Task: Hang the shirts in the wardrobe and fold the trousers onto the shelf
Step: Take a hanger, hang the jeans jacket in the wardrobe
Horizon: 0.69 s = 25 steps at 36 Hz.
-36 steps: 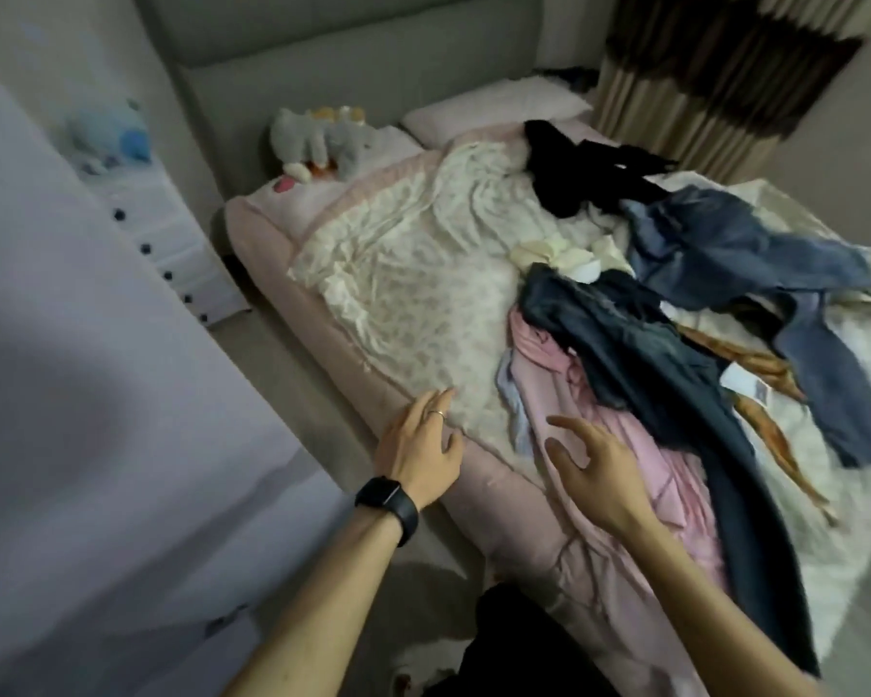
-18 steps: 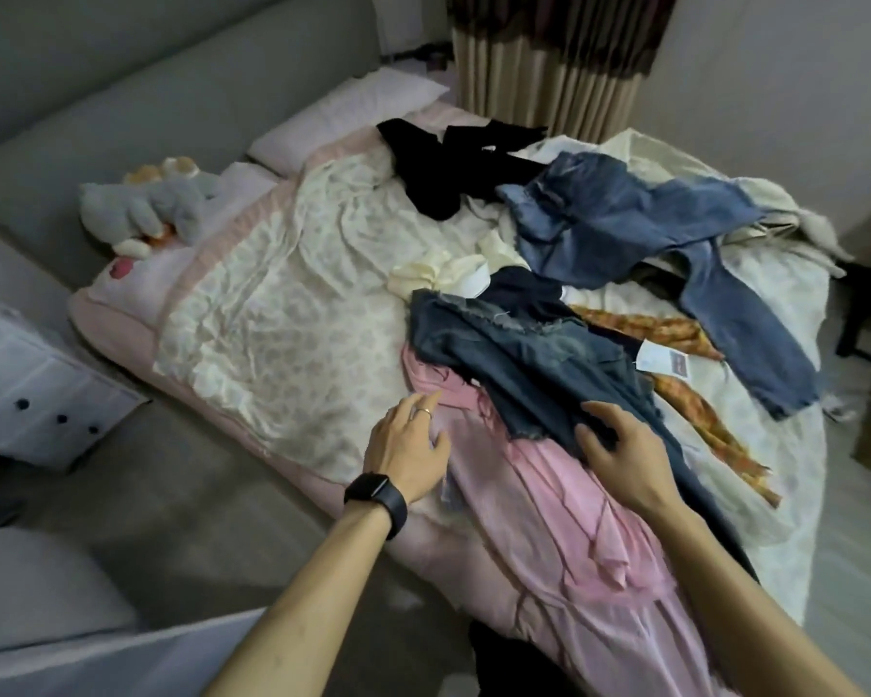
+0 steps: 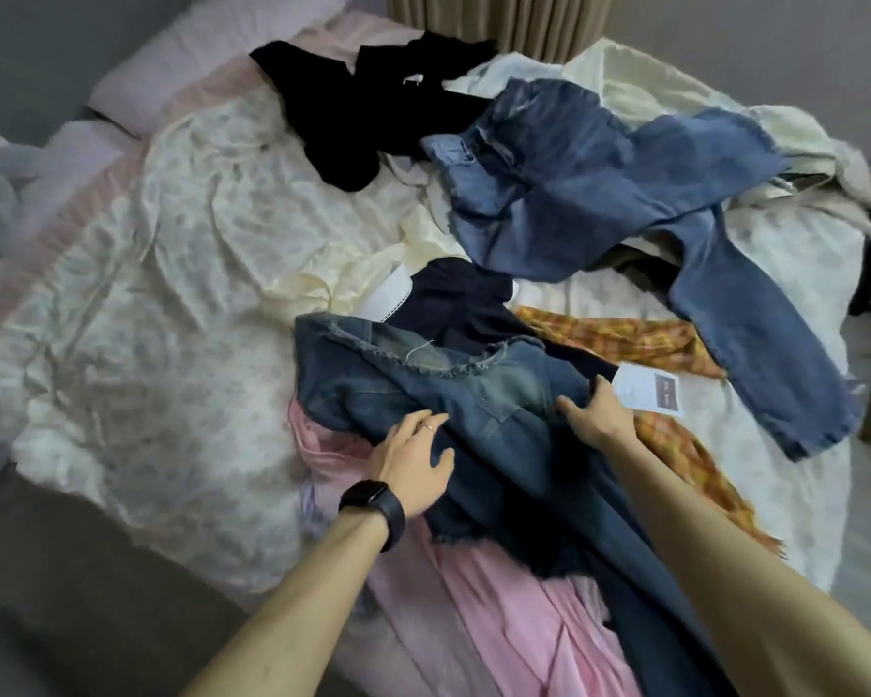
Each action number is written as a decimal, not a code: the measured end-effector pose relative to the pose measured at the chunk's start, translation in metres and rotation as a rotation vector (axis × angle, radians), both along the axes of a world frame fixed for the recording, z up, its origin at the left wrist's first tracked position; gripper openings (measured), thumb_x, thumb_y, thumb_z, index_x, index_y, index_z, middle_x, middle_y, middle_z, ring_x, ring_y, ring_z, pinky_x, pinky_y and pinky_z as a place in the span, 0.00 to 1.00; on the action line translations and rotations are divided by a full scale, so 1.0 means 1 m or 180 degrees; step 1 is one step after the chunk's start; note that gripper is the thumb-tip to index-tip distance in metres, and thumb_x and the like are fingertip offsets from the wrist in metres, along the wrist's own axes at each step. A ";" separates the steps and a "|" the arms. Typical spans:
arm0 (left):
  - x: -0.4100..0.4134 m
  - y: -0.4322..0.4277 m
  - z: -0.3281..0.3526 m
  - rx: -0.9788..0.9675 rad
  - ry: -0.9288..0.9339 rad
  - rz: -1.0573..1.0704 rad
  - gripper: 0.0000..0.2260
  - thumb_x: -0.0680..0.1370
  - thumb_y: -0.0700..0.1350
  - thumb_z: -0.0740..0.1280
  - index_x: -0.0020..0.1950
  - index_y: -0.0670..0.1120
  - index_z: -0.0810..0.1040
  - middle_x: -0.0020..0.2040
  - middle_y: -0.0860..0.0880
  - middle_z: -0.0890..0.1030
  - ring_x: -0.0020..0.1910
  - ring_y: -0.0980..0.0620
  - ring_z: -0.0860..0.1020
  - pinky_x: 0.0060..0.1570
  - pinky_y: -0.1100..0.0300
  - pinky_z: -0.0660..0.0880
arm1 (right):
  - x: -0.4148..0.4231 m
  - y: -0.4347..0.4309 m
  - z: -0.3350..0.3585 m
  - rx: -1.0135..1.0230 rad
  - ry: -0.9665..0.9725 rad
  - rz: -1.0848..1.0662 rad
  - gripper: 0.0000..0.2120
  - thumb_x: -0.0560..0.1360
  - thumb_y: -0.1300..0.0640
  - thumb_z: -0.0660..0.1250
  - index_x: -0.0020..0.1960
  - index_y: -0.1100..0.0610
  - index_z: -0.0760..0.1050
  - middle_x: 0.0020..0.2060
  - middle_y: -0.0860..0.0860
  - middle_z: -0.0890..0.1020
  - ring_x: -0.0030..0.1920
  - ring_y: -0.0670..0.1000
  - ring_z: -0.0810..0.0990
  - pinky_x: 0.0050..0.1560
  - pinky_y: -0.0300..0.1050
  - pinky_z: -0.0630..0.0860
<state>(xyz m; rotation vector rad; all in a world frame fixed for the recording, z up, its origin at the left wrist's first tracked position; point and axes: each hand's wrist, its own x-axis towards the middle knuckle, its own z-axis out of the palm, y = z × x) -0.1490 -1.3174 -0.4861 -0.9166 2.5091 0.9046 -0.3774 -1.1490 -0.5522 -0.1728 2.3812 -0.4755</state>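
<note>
Your left hand (image 3: 413, 465), fingers spread, rests flat on the dark jeans (image 3: 453, 389), which lie near you on the bed (image 3: 147, 294) over a pink garment (image 3: 499, 626). Just right of it your right hand (image 3: 599, 420) pinches a fold of the same denim, and the lighter jeans (image 3: 599, 193) sprawl farther back on the right.

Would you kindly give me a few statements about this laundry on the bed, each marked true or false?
1. The right hand grips the dark denim garment. True.
2. The left hand holds a hanger. False: it rests open on the dark denim garment.
3. The pink garment lies partly under the dark denim garment. True.
4. The light blue jeans are neatly folded. False: they lie spread out, unfolded, on the bed.
</note>
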 end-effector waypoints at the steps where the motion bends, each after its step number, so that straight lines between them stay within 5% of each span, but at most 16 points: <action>1: -0.010 0.003 -0.007 0.0043 -0.0039 -0.0050 0.23 0.82 0.53 0.61 0.77 0.52 0.65 0.76 0.54 0.63 0.73 0.49 0.65 0.71 0.54 0.65 | -0.006 0.002 -0.009 0.0043 -0.0017 -0.0013 0.39 0.78 0.42 0.67 0.79 0.61 0.57 0.74 0.61 0.71 0.72 0.64 0.70 0.70 0.57 0.69; 4: -0.029 0.008 -0.023 0.0284 -0.0027 0.0042 0.22 0.82 0.53 0.62 0.75 0.52 0.68 0.75 0.54 0.65 0.73 0.51 0.66 0.71 0.55 0.65 | -0.008 0.002 -0.016 -0.0072 0.0151 -0.0004 0.20 0.77 0.48 0.69 0.63 0.60 0.75 0.60 0.61 0.81 0.61 0.64 0.78 0.58 0.53 0.75; 6: -0.038 0.016 -0.028 0.0413 0.0156 0.0320 0.20 0.81 0.54 0.64 0.72 0.51 0.72 0.72 0.54 0.68 0.71 0.53 0.68 0.69 0.60 0.65 | 0.003 0.003 -0.009 -0.0326 0.0378 -0.0056 0.11 0.77 0.51 0.69 0.53 0.58 0.77 0.52 0.60 0.84 0.56 0.64 0.80 0.53 0.52 0.74; 11: -0.050 0.038 -0.010 0.1088 0.0447 0.1301 0.19 0.76 0.60 0.70 0.64 0.53 0.77 0.61 0.53 0.78 0.56 0.55 0.78 0.61 0.61 0.72 | 0.079 0.021 0.035 -0.1389 0.0568 -0.0128 0.03 0.76 0.56 0.71 0.49 0.52 0.77 0.42 0.49 0.83 0.45 0.53 0.80 0.43 0.45 0.68; 15: -0.053 0.045 0.019 0.2023 0.0578 0.1944 0.40 0.60 0.74 0.73 0.66 0.57 0.72 0.58 0.54 0.82 0.56 0.52 0.82 0.58 0.48 0.79 | 0.139 0.042 0.061 -0.1702 0.0403 0.0090 0.09 0.77 0.56 0.71 0.42 0.49 0.71 0.36 0.46 0.78 0.38 0.51 0.75 0.40 0.50 0.69; 17: -0.047 0.049 0.029 0.2288 0.0511 0.1882 0.40 0.61 0.71 0.76 0.68 0.56 0.72 0.58 0.52 0.82 0.56 0.51 0.82 0.56 0.47 0.80 | 0.162 0.049 0.068 -0.1665 0.0418 0.0268 0.12 0.77 0.54 0.71 0.40 0.51 0.68 0.35 0.48 0.76 0.37 0.52 0.73 0.38 0.51 0.67; 20: -0.023 0.056 0.042 0.1957 0.0234 0.1479 0.26 0.66 0.60 0.80 0.60 0.56 0.76 0.53 0.51 0.84 0.54 0.53 0.83 0.55 0.50 0.80 | 0.191 0.059 0.081 -0.1670 0.0396 0.0535 0.14 0.76 0.52 0.70 0.39 0.48 0.65 0.35 0.47 0.72 0.36 0.49 0.70 0.38 0.46 0.62; 25: 0.034 0.064 0.054 0.1672 -0.0181 0.1026 0.21 0.69 0.47 0.80 0.59 0.49 0.82 0.52 0.50 0.84 0.54 0.54 0.81 0.60 0.58 0.77 | 0.229 0.079 0.103 -0.1695 0.0154 0.1139 0.12 0.73 0.54 0.71 0.38 0.44 0.68 0.40 0.43 0.75 0.42 0.53 0.75 0.41 0.48 0.69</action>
